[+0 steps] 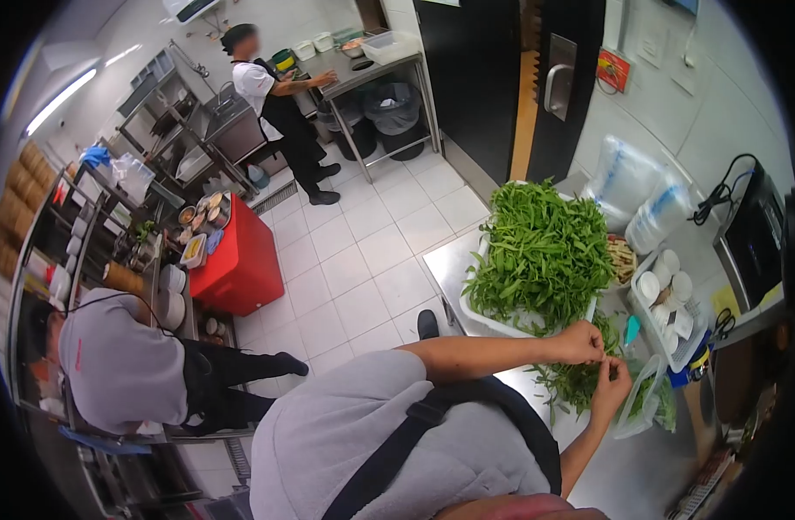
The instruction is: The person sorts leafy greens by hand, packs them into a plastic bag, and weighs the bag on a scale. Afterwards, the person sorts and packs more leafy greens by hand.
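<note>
Greens [545, 247] heap the tray [488, 324] right of centre, loose sprigs [573, 386] left beside hands [578, 343] [612, 390] pinched shut, contents unclear

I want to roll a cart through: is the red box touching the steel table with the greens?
Apart. The head view shows white floor tiles between the red box and the steel table.
</note>
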The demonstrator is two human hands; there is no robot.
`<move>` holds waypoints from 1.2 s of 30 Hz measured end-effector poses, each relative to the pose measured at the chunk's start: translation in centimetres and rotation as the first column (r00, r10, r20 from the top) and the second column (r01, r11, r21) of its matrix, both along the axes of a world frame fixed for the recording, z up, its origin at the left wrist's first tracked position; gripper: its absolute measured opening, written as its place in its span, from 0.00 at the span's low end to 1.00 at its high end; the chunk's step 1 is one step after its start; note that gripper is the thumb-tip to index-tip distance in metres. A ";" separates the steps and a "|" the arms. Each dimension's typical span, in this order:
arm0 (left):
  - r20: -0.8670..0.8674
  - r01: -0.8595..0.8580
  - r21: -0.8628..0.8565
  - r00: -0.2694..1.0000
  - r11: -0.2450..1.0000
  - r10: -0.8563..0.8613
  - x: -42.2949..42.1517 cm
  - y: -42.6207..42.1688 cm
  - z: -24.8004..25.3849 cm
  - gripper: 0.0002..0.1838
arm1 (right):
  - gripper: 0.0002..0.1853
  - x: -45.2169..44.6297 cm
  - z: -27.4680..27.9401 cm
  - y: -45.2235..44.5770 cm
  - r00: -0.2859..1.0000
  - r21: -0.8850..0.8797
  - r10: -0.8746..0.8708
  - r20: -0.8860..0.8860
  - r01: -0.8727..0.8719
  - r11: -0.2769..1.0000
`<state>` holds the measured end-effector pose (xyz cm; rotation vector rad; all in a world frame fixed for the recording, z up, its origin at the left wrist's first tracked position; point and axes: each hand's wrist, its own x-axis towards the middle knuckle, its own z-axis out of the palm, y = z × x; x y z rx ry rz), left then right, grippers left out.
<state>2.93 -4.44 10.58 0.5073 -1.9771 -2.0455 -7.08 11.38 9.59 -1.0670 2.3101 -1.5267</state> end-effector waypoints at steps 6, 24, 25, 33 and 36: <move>-0.047 -0.169 0.209 0.982 0.963 0.182 -0.9 0.2 -0.4 0.06 | 0.08 1.1 1.7 0.6 0.994 0.071 0.099 0.038 -0.102 0.992; -0.261 -0.012 -0.466 0.957 0.885 -0.125 -1.5 3.7 6.0 0.14 | 0.13 3.9 6.2 5.9 0.926 -0.338 -0.171 0.336 0.288 0.896; -0.265 0.005 -0.512 0.950 0.859 -0.163 -2.6 3.6 5.8 0.17 | 0.12 4.3 6.7 6.4 0.904 -0.357 -0.157 0.398 0.311 0.881; -0.342 -0.091 -0.463 0.936 0.881 -0.083 -8.2 6.2 6.9 0.22 | 0.14 3.7 7.5 8.0 0.879 -0.136 -0.317 0.358 0.384 0.913; -0.353 -0.078 -0.436 0.931 0.897 -0.091 -8.3 5.3 6.1 0.20 | 0.14 3.4 7.5 7.2 0.884 -0.111 -0.335 0.327 0.388 0.915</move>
